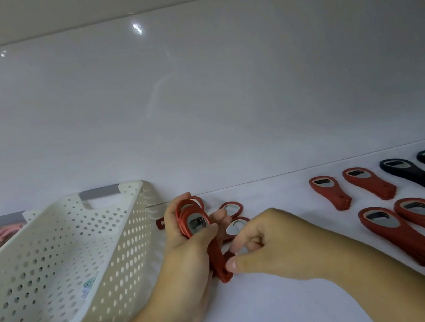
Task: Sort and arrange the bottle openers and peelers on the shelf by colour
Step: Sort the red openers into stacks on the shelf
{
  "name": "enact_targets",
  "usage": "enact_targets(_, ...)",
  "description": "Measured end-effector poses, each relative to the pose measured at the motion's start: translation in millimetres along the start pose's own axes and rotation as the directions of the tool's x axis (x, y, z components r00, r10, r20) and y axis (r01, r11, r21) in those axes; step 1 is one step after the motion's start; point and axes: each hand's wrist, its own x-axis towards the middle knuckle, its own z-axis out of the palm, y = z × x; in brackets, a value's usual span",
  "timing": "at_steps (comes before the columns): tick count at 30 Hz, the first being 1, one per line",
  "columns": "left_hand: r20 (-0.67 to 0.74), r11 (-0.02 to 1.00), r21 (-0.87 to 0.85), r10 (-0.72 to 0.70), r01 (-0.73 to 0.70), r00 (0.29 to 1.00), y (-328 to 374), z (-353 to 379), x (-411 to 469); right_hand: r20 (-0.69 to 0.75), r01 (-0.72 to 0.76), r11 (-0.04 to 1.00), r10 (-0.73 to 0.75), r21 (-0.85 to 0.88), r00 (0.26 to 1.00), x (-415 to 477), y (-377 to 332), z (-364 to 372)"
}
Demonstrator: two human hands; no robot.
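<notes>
Left hand (188, 249) grips a stack of red plastic bottle openers (199, 234), heads toward 12 o'clock; right hand (270, 240) pinches its handle end. Two loose red openers (231, 209) lie just behind on the white shelf (296, 302).

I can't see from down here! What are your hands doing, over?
Left hand gripping stack of red openers. Right hand pinching its lower end. Loose red openers behind. White basket close left.

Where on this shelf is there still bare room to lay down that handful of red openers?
The widest bare patch lies between the right hand and the laid-out red openers, running back to the wall. The shelf front below the forearms is also bare. It is crowded at right among the red and dark openers, and at left by the white basket.
</notes>
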Motion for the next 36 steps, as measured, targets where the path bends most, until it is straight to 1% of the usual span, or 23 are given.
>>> enact_targets(3, 0.072, 0.998, 0.050, 0.042, -0.045, 0.997, -2, 2, -4, 0.015, 0.028, 0.997, -0.026, -0.075, 1.000, -3, -8, 7)
enact_targets(5, 0.101, 0.995, 0.070, 0.069, -0.077, 0.992, -4, 4, -6, -0.011, 0.022, 0.996, -0.023, -0.090, 1.000, -3, -10, 12)
enact_targets(8, 0.123, 0.986, 0.110, 0.113, -0.126, 0.986, -6, 4, -7, -0.099, -0.015, 0.999, 0.010, -0.049, 0.995, -1, -9, 21)
enact_targets(10, 0.138, 0.980, 0.125, 0.139, -0.156, 0.981, -8, 4, -8, -0.153, 0.014, 0.999, -0.019, -0.031, 0.988, 2, -7, 25)
enact_targets(11, 0.146, 0.977, 0.133, 0.146, -0.166, 0.978, -8, 4, -7, -0.158, 0.034, 0.999, -0.036, -0.019, 0.987, 3, -7, 26)
enact_targets(13, 0.167, 0.973, 0.148, 0.152, -0.177, 0.974, -9, 3, -7, -0.102, 0.040, 0.997, -0.034, 0.062, 0.994, 3, -6, 24)
enact_targets(15, 0.224, 0.971, 0.159, 0.142, -0.180, 0.964, -8, 1, -6, 0.006, 0.019, 0.985, -0.021, 0.171, 1.000, 2, -4, 15)
enact_targets(17, 0.274, 0.973, 0.130, 0.150, -0.192, 0.950, -8, -1, -5, 0.100, 0.011, 0.980, -0.032, 0.198, 0.995, 0, 2, 0)
enact_targets(19, 0.319, 0.966, 0.130, 0.172, -0.223, 0.932, -8, -5, -3, 0.163, -0.019, 0.990, -0.004, 0.142, 0.987, -3, 9, -15)
enact_targets(22, 0.420, 0.924, 0.252, 0.162, -0.287, 0.893, -13, -8, -2, 0.223, -0.048, 0.998, 0.036, 0.048, 0.974, -4, 16, -23)
enact_targets(24, 0.448, 0.908, 0.297, 0.139, -0.294, 0.883, -16, -7, -3, 0.221, -0.053, 0.998, 0.055, -0.016, 0.974, -4, 17, -19)
enact_targets(29, 0.462, 0.878, 0.343, 0.151, -0.333, 0.874, -17, -8, -3, 0.231, -0.025, 0.996, 0.046, -0.091, 0.972, -4, 16, -18)
enact_targets(32, 0.451, 0.874, 0.342, 0.170, -0.345, 0.876, -16, -7, -5, 0.235, -0.027, 0.997, 0.044, -0.078, 0.971, -4, 15, -17)
enact_targets(34, 0.395, 0.894, 0.296, 0.206, -0.336, 0.895, -13, -5, -4, 0.211, -0.031, 0.999, 0.038, -0.036, 0.977, -4, 14, -17)
enact_targets(36, 0.284, 0.941, 0.191, 0.221, -0.281, 0.933, -8, -5, 0, 0.153, -0.042, 0.999, 0.039, 0.016, 0.987, -4, 12, -21)
